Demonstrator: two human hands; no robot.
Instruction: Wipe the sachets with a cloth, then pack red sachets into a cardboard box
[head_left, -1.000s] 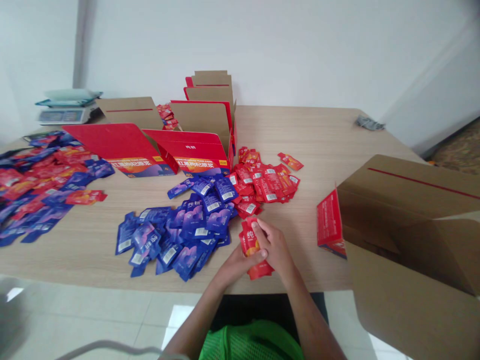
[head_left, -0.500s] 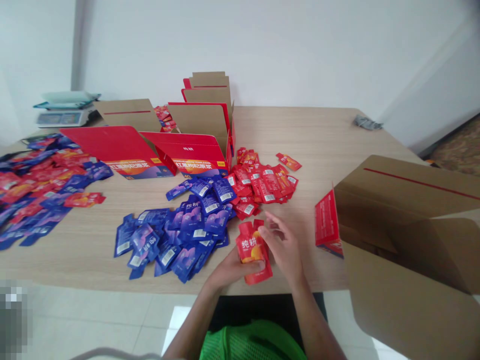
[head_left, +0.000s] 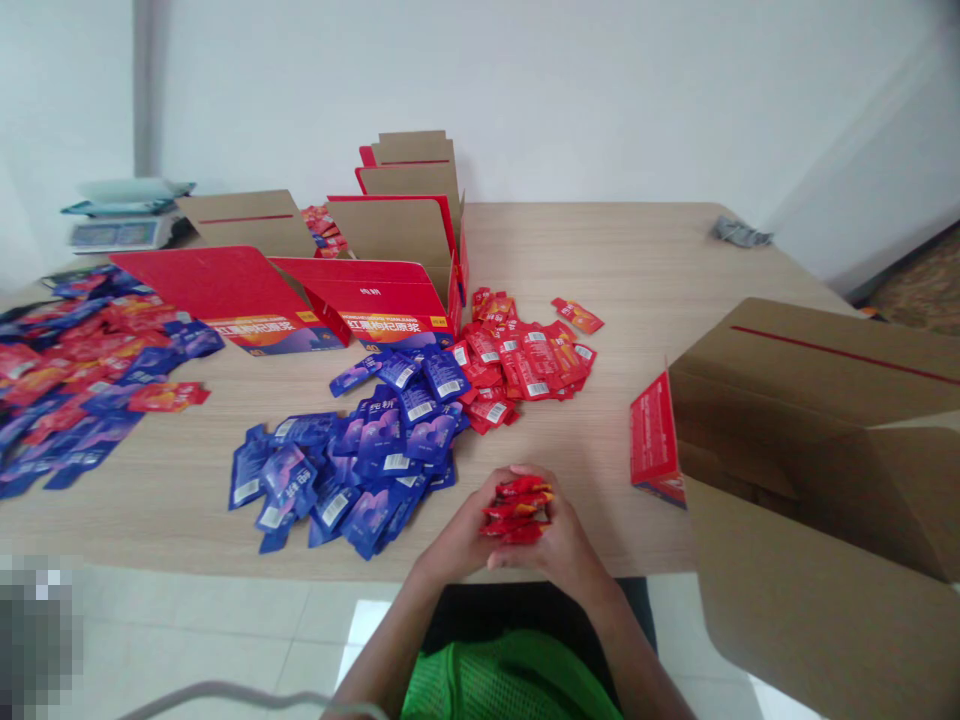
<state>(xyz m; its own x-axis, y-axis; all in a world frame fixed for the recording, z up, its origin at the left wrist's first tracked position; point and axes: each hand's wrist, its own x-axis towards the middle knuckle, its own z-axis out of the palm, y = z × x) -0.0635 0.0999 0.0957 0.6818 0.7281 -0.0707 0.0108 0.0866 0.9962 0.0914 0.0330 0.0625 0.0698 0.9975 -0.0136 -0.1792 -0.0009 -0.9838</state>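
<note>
Between my two hands is a stack of several red pouches (head_left: 517, 512), turned edge up. My left hand (head_left: 466, 532) closes around the stack's left side, and my right hand (head_left: 568, 540) closes around its right side. Both are near the table's front edge. Just beyond them lies a loose pile of red pouches (head_left: 536, 362) with white barcode labels. To the left spreads a pile of blue-purple pouches (head_left: 379, 440), partly touching the red pile.
Open red cartons (head_left: 397, 300) stand at the back left. A large open carton (head_left: 817, 400) takes up the right side. Mixed red and blue pouches (head_left: 97, 370) cover the far left, before a scale (head_left: 124, 232). A grey crumpled item (head_left: 741, 232) lies at the back right.
The red pouches in my hands have turned from face up to edge up. My right hand has come down from their top and now clasps the stack opposite my left.
</note>
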